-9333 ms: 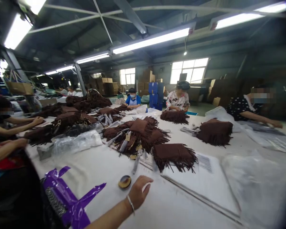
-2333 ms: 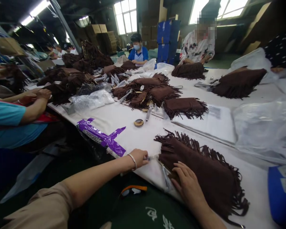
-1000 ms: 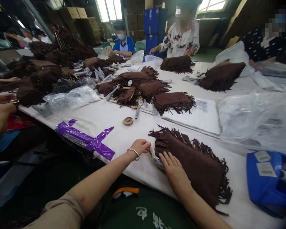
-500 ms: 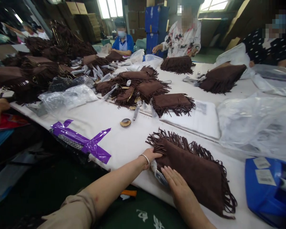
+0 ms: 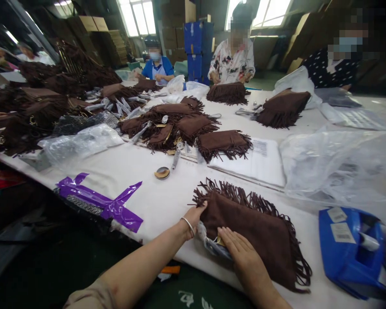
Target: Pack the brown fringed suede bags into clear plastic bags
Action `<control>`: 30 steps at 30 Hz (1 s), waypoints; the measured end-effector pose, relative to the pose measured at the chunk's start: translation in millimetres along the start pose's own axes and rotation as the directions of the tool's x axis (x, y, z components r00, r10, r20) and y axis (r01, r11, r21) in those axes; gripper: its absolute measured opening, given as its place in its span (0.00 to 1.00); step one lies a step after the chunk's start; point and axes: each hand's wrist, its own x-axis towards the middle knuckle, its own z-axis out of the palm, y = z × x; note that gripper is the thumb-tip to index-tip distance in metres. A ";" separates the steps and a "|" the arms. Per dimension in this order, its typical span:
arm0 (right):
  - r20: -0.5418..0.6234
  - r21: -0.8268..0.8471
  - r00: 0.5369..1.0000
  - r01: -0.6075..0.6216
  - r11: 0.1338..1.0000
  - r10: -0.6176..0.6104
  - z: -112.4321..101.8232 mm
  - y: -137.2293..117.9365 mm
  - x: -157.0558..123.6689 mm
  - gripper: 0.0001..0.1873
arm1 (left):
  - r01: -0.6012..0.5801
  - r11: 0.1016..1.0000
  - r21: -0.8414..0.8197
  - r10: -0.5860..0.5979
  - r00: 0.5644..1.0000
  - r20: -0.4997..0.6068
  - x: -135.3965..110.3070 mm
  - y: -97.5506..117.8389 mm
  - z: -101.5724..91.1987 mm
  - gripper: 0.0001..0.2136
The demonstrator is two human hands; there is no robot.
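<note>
A dark brown fringed bag [image 5: 252,227] lies flat at the near edge of the table, its fringe pointing away and to the right. My left hand [image 5: 194,219] grips the bag's left end, thumb on top and the other fingers mostly hidden. Flat on the bag's near side rests my right hand [image 5: 246,253], fingers stretched out together. Between my hands, a plastic-wrapped strap [image 5: 209,242] runs along the near edge. A small tan tag [image 5: 221,241] peeks out by my right fingertips.
Several more fringed bags [image 5: 225,143] lie beyond, with a large heap at the left. A small round dish [image 5: 161,173], purple tape [image 5: 122,210], a blue tape dispenser [image 5: 350,249] and clear plastic bags [image 5: 341,167] are on the table. Several people sit or stand across it.
The view has shifted slightly, moving most things left in the picture. The tan tag now shows beside my right fingertips. Both hands stay at the bag.
</note>
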 end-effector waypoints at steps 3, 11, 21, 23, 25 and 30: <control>0.012 0.020 1.000 0.000 1.000 -0.001 -4.3 0.5 -5.5 0.34 | 0.166 0.940 -0.296 -0.112 0.975 0.190 10.0 -8.8 2.6 0.27; 0.053 0.019 0.999 -0.002 1.000 0.001 -3.4 -6.2 -14.1 0.33 | -0.036 0.952 -0.304 0.096 0.978 0.187 21.5 -1.5 -4.1 0.31; 0.005 0.029 0.990 0.143 0.989 -0.144 7.2 -4.9 -24.4 0.29 | -0.540 0.317 0.780 0.410 0.819 0.401 7.1 -13.9 35.9 0.28; 0.098 0.076 0.988 0.110 0.991 -0.117 -5.4 3.8 -27.6 0.32 | -0.537 0.138 0.832 0.359 0.811 0.463 7.1 -16.1 42.1 0.27; 0.138 0.089 0.990 -0.032 0.995 0.020 -16.9 20.5 -32.7 0.30 | -0.549 0.032 0.835 0.340 0.792 0.507 7.0 -17.0 46.9 0.26; -0.033 0.186 0.839 -0.528 0.828 0.543 -27.5 71.6 -68.6 0.26 | -0.625 -0.219 0.749 0.276 0.696 0.662 1.6 -19.2 70.8 0.27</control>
